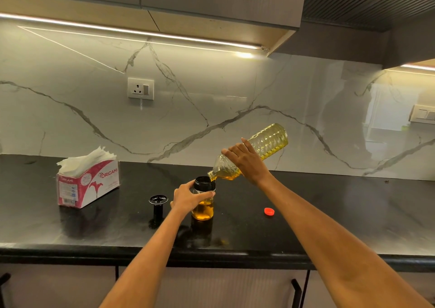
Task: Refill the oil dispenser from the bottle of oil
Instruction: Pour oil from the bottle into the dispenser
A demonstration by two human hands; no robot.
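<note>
Right hand (247, 160) grips tilted oil bottle (268, 143); left hand (188, 197) wraps dispenser (203, 199). Risk: neck drifts toward 3 o'clock, oil spills on tabletop (329, 213).

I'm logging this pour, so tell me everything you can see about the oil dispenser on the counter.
The oil dispenser is a small clear jar, glass or plastic by its look, with a wide black collar at its open mouth. It stands upright on the black countertop, holding amber oil in its lower part. The left hand grips its upper body. The tilted oil bottle, held by the right hand, has its neck at the rim. Its black top stands apart to the left.
</note>
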